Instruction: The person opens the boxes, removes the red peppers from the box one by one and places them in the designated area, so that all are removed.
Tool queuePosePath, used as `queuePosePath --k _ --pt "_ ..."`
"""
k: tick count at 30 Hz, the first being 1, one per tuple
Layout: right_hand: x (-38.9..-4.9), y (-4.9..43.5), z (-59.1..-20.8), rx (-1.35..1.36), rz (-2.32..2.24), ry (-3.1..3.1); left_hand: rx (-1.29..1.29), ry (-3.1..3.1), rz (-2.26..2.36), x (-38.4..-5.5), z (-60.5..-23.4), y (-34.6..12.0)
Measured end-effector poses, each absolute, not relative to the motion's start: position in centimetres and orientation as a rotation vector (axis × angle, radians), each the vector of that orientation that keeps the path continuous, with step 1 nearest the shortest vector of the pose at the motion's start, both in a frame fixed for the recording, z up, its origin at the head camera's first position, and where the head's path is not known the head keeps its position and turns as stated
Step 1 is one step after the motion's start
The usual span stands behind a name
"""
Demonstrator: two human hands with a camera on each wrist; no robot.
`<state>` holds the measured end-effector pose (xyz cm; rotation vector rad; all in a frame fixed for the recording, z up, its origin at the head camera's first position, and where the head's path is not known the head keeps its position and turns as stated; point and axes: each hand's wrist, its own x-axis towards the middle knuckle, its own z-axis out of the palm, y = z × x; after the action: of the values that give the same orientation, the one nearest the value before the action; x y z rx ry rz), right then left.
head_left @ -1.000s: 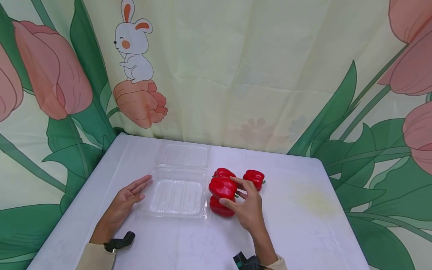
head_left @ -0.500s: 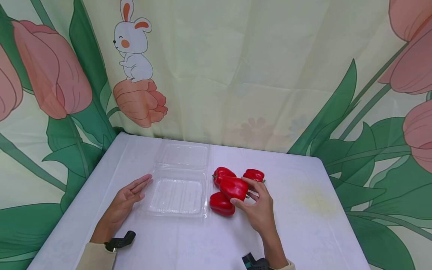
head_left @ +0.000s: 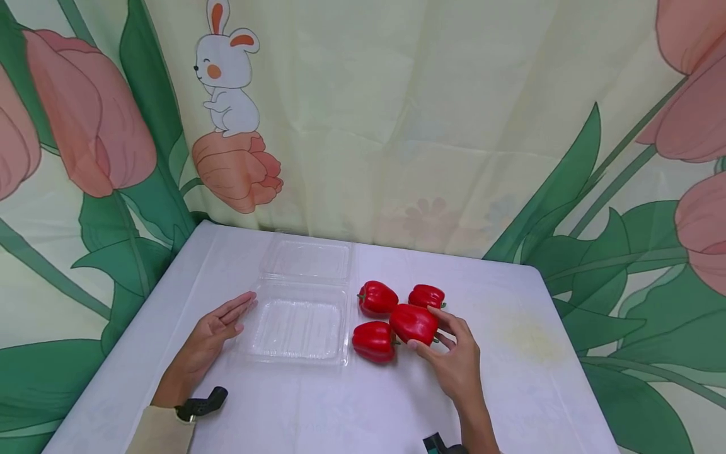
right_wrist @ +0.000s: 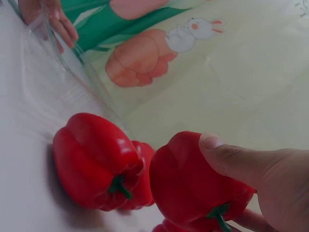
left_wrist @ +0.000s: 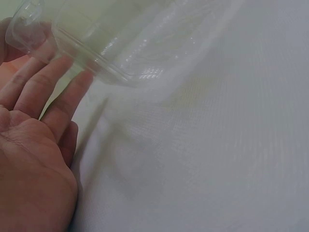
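Observation:
In the head view my right hand (head_left: 456,362) grips a red bell pepper (head_left: 413,323) between thumb and fingers. In the right wrist view this held pepper (right_wrist: 193,181) has its green stem turned down. Another red pepper (head_left: 374,342) lies just left of it, a further one (head_left: 377,299) behind that, and one (head_left: 426,296) at the back right. My left hand (head_left: 212,334) lies beside a clear plastic clamshell box (head_left: 347,328), its lid (head_left: 309,260) laid back. In the left wrist view the extended fingers (left_wrist: 41,87) touch or nearly touch the box wall.
A white cloth covers the table (head_left: 510,378). Behind it hangs a curtain (head_left: 363,126) printed with tulips and a rabbit. A faint yellowish stain (head_left: 530,340) marks the cloth at the right.
My right hand has carried the held pepper to the right and slightly toward me, away from above the two left peppers, which now show fully. My left hand has stayed by the box.

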<state>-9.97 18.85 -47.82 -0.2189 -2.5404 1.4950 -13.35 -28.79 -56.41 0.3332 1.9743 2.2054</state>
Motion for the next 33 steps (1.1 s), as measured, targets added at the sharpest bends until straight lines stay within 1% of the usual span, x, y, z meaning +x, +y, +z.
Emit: queuePosePath --k 13,24,33 --pt "-10.0 20.9 -48.4 -0.322 1.492 -2.585 0.337 1.956 2.227 -13.5 -56.6 -28.8" --pt "-10.2 22.2 -50.1 -0.392 1.523 -2.662 0.306 1.981 2.211 -13.5 -56.4 -28.8" --pt "-10.3 22.5 -51.2 -0.387 1.519 -2.673 0.318 1.975 2.22 -13.5 -56.8 -28.8"
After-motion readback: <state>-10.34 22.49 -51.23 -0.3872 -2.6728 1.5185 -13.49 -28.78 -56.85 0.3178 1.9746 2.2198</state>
